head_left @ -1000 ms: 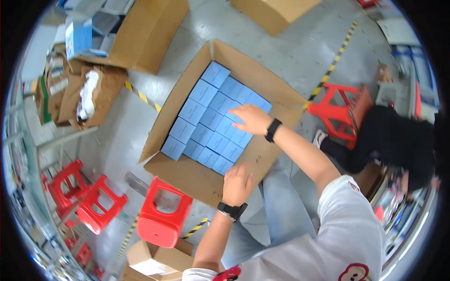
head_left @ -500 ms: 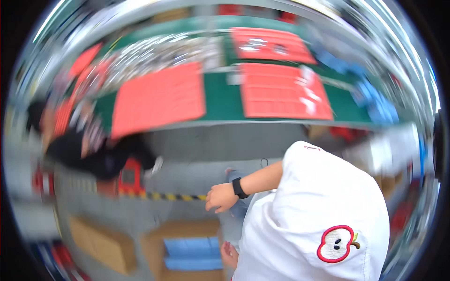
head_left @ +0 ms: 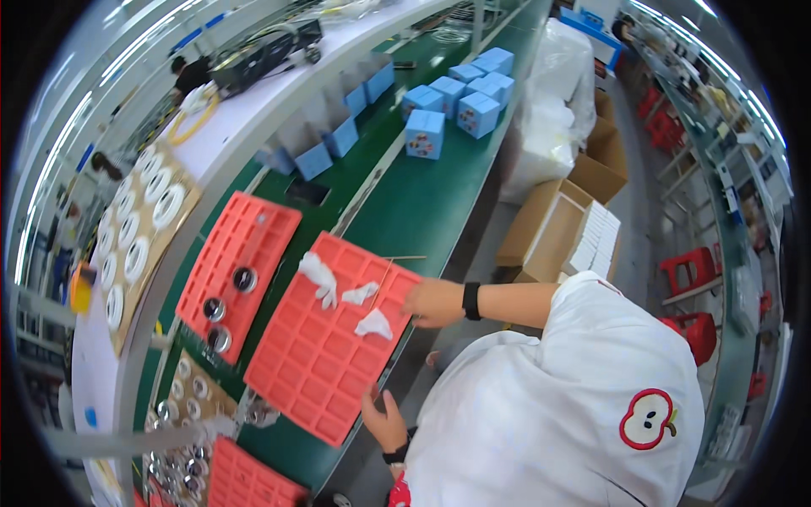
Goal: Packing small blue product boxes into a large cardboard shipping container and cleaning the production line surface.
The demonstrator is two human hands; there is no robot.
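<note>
My right hand (head_left: 435, 304), with a black band on its wrist, reaches the right edge of a red compartment tray (head_left: 314, 346). Its fingers are slightly bent, and no object shows in them. My left hand (head_left: 386, 422) is at the tray's near edge, thumb and fingers apart; whether it touches the tray I cannot tell. On the tray lie a white glove (head_left: 319, 277), two crumpled white pieces (head_left: 373, 324) and a thin stick (head_left: 384, 283). Behind it is a second red tray (head_left: 239, 253) with a few round dark-topped silver pieces (head_left: 245, 279).
Several blue boxes (head_left: 425, 133) stand farther along the green bench (head_left: 405, 211). Right of the bench are a cardboard box (head_left: 541, 228) holding white boxes and white plastic-wrapped goods (head_left: 553, 127). A raised white shelf (head_left: 245, 127) runs behind. Red stools (head_left: 688, 270) stand across the aisle.
My view has swung from the floor and bench front to the bench and trays. My right hand, away from any tray before, is now at the tray edge; my left hand has come fully into view.
</note>
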